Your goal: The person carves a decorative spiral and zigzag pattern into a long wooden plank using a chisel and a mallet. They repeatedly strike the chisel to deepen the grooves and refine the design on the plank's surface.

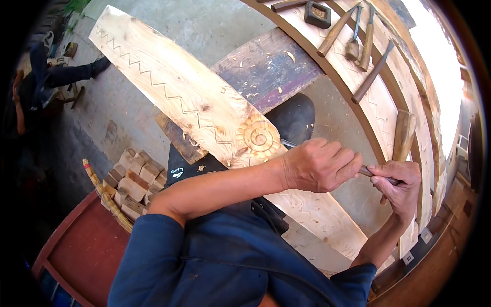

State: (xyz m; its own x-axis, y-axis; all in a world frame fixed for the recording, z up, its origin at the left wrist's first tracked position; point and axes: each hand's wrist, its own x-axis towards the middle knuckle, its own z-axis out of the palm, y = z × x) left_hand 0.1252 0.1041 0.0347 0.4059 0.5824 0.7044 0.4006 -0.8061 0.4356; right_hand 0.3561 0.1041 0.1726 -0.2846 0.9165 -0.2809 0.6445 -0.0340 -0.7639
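A long pale wooden board stretches in front of me, with a zigzag line cut along it. A round carved rosette with a spiral centre sits near its middle. Both my hands hold one carving gouge, whose metal blade points left to the rosette's right edge. My left hand is closed round its front part, and my right hand grips the rear of the wooden handle. Just beyond my right hand is a wooden mallet-like block; its lower part is hidden by that hand.
Several more chisels and a dark square box lie on planks at the upper right. A stained bench plank crosses under the board. Wood blocks are piled by a red panel at left. Another person's leg shows far left.
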